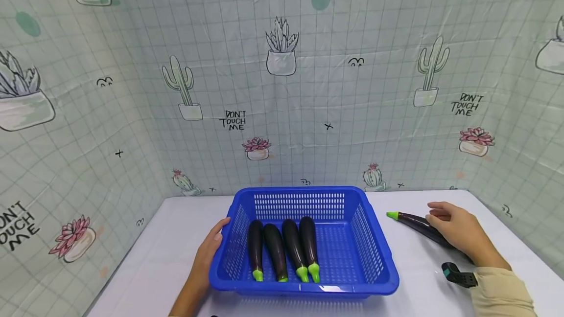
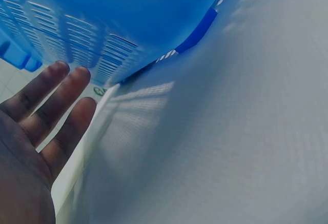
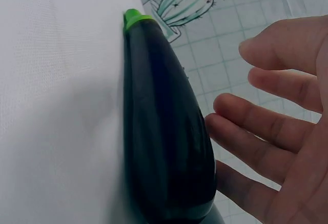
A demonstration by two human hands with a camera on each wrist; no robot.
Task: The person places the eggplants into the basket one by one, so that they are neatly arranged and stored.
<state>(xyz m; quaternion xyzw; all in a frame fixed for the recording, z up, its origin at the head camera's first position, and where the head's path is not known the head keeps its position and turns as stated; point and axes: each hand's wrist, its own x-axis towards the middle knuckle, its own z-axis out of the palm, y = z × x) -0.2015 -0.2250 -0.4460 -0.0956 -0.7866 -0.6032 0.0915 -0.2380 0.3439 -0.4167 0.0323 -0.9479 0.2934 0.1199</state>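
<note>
head view: a blue plastic basket (image 1: 304,287) set flat on the white table (image 1: 154,253), presumably for a stable base. inside, four eggplants (image 1: 292,243) side by side toward the left, green stem ends toward the near rim; common direction a likely aid to close packing. at the left rim, the left hand (image 1: 207,253), fingers extended along the outer side, likely as a steady guard against sliding. right of the basket, near but not touching, a fifth eggplant (image 1: 416,224) directly on the table, slanted, stem end toward the basket; above its blunt half, the right hand (image 1: 460,229), probably for the sake of balance at the thicker part. left wrist view: three left fingers apart and nearly straight beside the perforated basket wall; no pinch; actual contact impossible to tell. right wrist view: right-hand digits spread and slightly bent along one flank of the fifth eggplant, patterned backdrop (image 3: 205,60) beyond; no closed grip; fingertips against or just beside the glossy skin, impossible to tell which. spread width probably suited to the rounded body.
</note>
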